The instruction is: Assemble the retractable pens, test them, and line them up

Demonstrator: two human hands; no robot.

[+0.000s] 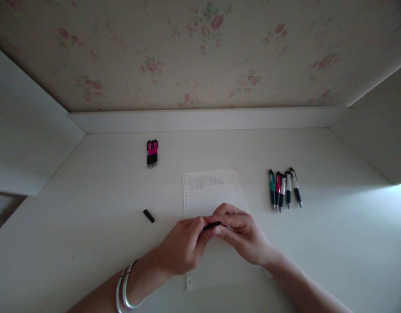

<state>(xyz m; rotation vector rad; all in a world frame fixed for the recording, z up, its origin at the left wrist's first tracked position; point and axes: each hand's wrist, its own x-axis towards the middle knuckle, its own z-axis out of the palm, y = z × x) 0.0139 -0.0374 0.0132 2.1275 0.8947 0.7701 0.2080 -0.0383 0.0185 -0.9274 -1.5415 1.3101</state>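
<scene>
Both hands meet above a sheet of loose-leaf paper (pixel 216 202), closed on one black pen (pixel 212 226). My left hand (pixel 187 243) pinches the pen's left end between thumb and fingers. The right end is gripped by my right hand (pixel 241 230), where a small pale tip shows beside the fingers; much of the pen is hidden. On the desk left of the paper lies a short black piece (pixel 148 216), like a rubber grip or a cap. Several lines of handwriting run across the paper's upper part, and punched holes line its left edge.
A row of pink and black pens (pixel 152 153) lies at the back left. Several pens (pixel 282 190), green, pink and white with black grips, lie to the right of the paper. The white desk (pixel 99 208) ends at a floral wall, with white side panels left and right.
</scene>
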